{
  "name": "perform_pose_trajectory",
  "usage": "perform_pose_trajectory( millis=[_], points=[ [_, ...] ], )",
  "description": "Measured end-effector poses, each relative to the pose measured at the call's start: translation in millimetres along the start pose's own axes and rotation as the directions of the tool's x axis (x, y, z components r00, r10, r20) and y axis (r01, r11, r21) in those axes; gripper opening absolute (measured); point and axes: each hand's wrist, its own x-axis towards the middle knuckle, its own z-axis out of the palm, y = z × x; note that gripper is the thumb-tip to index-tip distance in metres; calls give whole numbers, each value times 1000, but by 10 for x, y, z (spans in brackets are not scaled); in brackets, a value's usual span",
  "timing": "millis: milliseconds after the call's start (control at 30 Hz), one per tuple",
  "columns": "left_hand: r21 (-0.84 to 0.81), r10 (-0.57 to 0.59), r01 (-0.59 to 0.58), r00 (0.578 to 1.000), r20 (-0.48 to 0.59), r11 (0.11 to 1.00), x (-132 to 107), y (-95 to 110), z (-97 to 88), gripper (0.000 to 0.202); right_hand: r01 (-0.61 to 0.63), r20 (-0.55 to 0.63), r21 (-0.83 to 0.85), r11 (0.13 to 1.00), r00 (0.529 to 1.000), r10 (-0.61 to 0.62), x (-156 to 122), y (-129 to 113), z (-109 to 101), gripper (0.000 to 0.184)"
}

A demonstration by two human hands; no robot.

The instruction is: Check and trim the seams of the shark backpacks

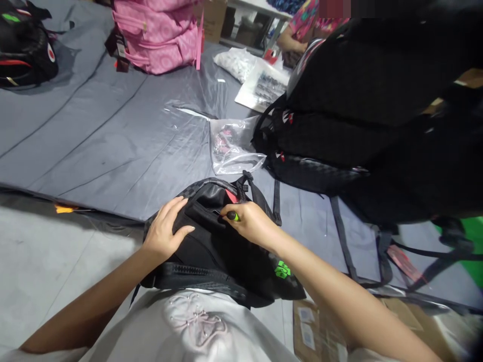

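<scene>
Steadily does it: brace on one side, fine work on the other

Nearest: a white shirt [136,329], and just beyond it a black backpack [226,256] at the table's near edge, lying front up. Green mark [283,269] on its right-hand end.

Left hand [164,229]: laid on the backpack's left side, fingers extended, thumb apart; pressing, by the look of it, rather than gripping. A good brace, I judge; firm pressure there ought to draw the cloth taut without dragging the pocket [206,213] out of line.

Right hand [247,218]: fingers closed around a small tool [234,215], black and bright green, at the pocket's right end. Working tip too small to make out. Short, controlled strokes seem wise, with the tip angled off the fabric and the left thumb clear of its path. Main risk: a snag or nick in the cloth. A red piece [231,196] shows just beyond the knuckles; best held out of the way.

Farther: clear plastic bag [237,163] on the grey table cover [113,125], just past the backpack. Bulky black bags [339,146] to the right, straps trailing. Beyond, a white packet [247,95], then pink backpacks [162,37] and another person's arm [290,42].
</scene>
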Motion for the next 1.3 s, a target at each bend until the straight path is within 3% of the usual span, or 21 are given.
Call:
perform_pose_trajectory(
  millis=[200,333,433,533,667,800,1067,1300],
  points=[
    [-26,-9,9,1000,-24,1000,53,-49,33,53,127,169,-269,955,982,-83,245,-101,36,33],
    [-42,-184,186,982,34,982,60,-79,40,71,160,169,-332,930,980,-109,189,-166,12,32],
    [-8,-281,285,949,145,959,79,-93,32,69,102,16,-240,965,995,-101,194,-224,23,29],
    [24,-259,258,950,177,966,110,-107,18,63,116,-52,-69,991,991,-119,339,-309,77,26],
    [51,-271,266,944,187,963,134,-113,-14,66,121,-54,-62,991,991,-125,536,-399,100,25],
    [59,-287,281,938,193,958,127,-79,-45,64,168,-19,-90,982,985,-170,524,-401,19,25],
    [54,-211,205,963,166,977,129,-76,-37,62,-37,-43,70,997,998,40,546,-436,18,15],
    [50,-244,239,952,187,970,189,-57,-80,61,-118,-33,7,993,992,118,534,-518,-30,18]
  ],
)
